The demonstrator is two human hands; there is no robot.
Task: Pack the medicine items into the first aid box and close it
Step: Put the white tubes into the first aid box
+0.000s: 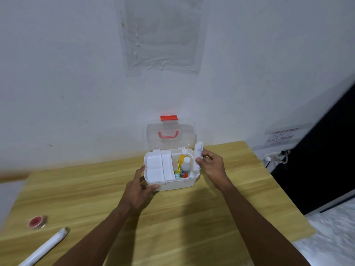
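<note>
Gauze roll [198, 158], likely light, soft and squashable, stands upright in the right hand [212, 166], pinched mid-length over the first aid box [171, 182] on the surface [192, 217], while the left hand [141, 186] grips the box's near corner.

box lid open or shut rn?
Open. The clear lid stands upright behind the box, its red latch at the top, and the bottles inside are exposed.
</note>
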